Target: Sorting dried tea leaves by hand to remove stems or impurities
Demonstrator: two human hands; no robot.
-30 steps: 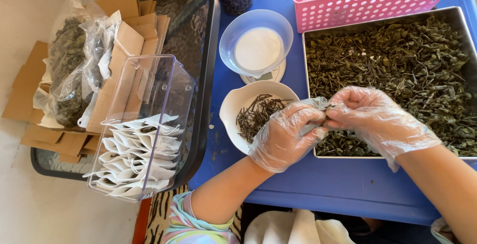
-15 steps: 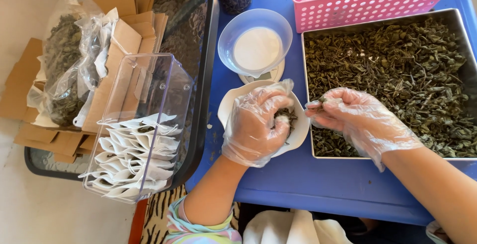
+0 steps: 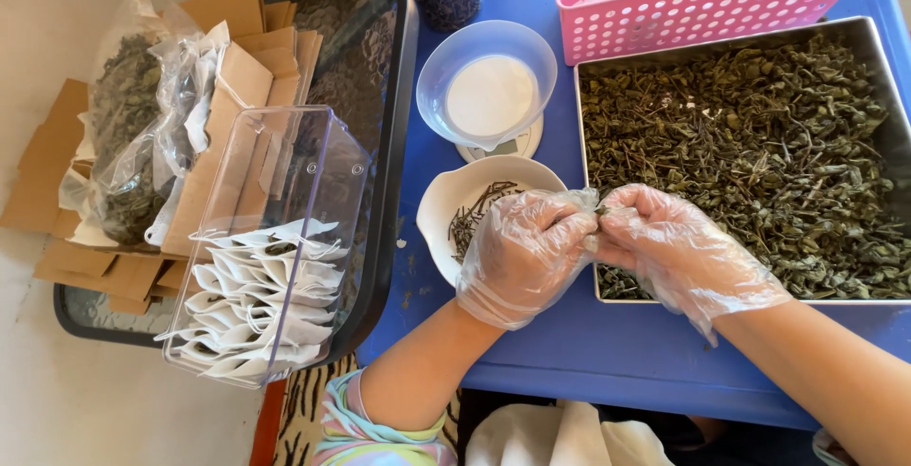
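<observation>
We've got our left hand (image 3: 525,255) and right hand (image 3: 672,250), both in clear plastic gloves, pinched together on a bit of dried green leaf (image 3: 598,210) at the near left corner of the metal tray (image 3: 878,34), right beside the white stem bowl (image 3: 441,210).

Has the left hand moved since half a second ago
Yes. The left hand has shifted right, off the middle of the white bowl, toward the metal tray, meeting the right hand.
</observation>
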